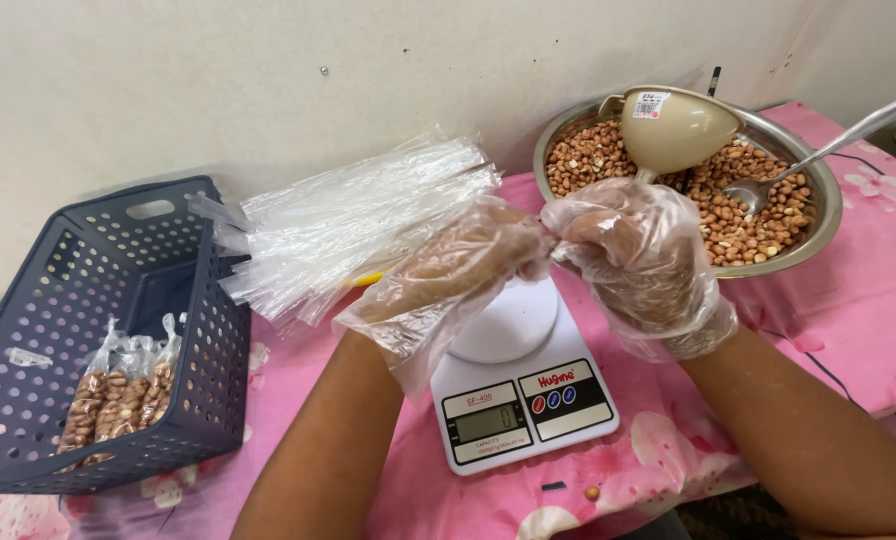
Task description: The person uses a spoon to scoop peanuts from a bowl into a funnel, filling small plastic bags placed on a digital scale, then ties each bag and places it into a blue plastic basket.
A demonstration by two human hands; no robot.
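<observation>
One basket point(208, 330), one scale point(528, 400), one bowl point(818, 180), one funnel point(673, 128), one spoon point(828, 150).

Wall: a plain off-white wall point(268, 70) fills the top of the view, right behind the desk; its surface is lightly scuffed, with a few small dark specks and one small dark stud high near the middle.
Desk: the desk point(848, 320) stands against the wall and is covered by a pink cloth printed with pale blossoms and thin dark twigs; the cloth lies smooth, with a soft fold toward the right edge.
Light: even and soft, with only faint shadows on the wall and the cloth.
Right edge: a dark strip beyond the desk, too small to tell what it is.
</observation>
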